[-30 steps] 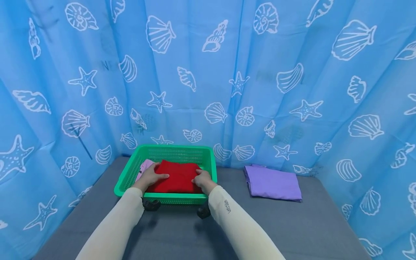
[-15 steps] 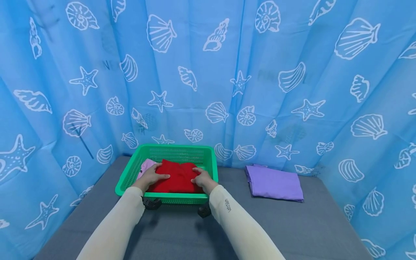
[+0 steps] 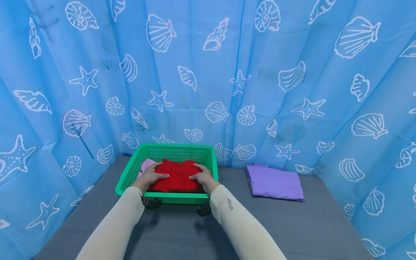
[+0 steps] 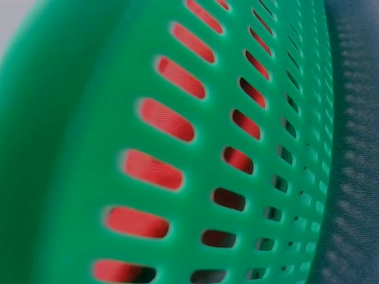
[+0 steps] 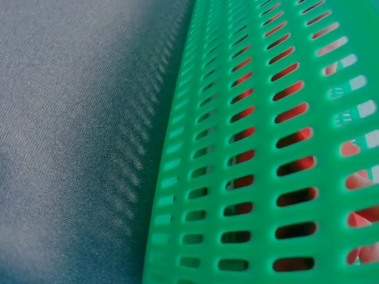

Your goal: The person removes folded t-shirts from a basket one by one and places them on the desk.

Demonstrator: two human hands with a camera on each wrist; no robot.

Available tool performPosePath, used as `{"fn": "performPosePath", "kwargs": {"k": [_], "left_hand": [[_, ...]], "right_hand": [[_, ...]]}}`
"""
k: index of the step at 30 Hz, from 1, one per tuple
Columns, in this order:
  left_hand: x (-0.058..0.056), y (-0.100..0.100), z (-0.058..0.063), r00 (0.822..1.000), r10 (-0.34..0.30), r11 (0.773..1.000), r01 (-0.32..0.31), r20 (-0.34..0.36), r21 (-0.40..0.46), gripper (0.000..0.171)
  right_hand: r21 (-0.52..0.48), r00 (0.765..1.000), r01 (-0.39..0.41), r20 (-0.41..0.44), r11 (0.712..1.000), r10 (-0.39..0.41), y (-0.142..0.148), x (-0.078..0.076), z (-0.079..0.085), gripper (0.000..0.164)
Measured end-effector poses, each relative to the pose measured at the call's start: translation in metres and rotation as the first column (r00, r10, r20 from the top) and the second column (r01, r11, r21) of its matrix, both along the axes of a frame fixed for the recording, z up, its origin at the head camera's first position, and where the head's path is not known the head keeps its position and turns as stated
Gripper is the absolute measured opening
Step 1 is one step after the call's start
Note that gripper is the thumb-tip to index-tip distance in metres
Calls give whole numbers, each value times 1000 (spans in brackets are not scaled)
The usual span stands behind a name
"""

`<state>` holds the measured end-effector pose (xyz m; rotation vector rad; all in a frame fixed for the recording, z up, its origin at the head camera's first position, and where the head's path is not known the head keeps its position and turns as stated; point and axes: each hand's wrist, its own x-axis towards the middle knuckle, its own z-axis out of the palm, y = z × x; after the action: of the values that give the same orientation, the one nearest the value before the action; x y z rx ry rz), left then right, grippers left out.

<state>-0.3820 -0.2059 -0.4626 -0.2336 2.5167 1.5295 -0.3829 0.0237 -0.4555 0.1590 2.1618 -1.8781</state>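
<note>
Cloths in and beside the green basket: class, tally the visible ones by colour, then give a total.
Red cloth: 1
Pink cloth: 1, partly hidden
Purple folded cloth: 1
Total visible: 3

Bright head view, soft shadows on grey table (image 3: 175,234), blurred basket rim (image 4: 35,177)

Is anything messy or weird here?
Nothing looks spilled or broken. The red cloth in the green basket looks a bit rumpled between the left hand and right hand, while the purple cloth lies folded fairly neatly on the grey surface.
</note>
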Motion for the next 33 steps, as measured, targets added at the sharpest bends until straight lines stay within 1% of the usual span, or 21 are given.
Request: {"fn": "performPosePath", "kwargs": {"k": [3, 11, 21, 24, 28, 33], "left_hand": [[-1, -1, -2, 1000, 9, 1000, -9, -5, -11, 83], [-3, -3, -4, 1000, 8, 1000, -8, -18, -26, 78], [-5, -3, 0, 999, -9, 999, 7, -43, -47, 74], [-5, -3, 1, 999, -1, 999, -1, -50, -46, 73], [-5, -4, 1, 998, 21, 1000, -22, -54, -16, 74], [-3, -4, 3, 998, 22, 999, -19, -60, 43, 74]], "right_hand": [[-14, 1000, -5, 23, 1000, 6, 0, -1, 0, 64], [-8, 1000, -14, 13, 1000, 14, 0, -1, -2, 65], [-55, 1000, -5, 18, 998, 6, -1, -4, -2, 65], [-68, 1000, 4, 12, 998, -3, -1, -5, -1, 66], [-79, 1000, 8, 5, 997, -8, 1, -4, 0, 66], [-123, 1000, 9, 16, 992, -7, 2, -3, 2, 66]]}}
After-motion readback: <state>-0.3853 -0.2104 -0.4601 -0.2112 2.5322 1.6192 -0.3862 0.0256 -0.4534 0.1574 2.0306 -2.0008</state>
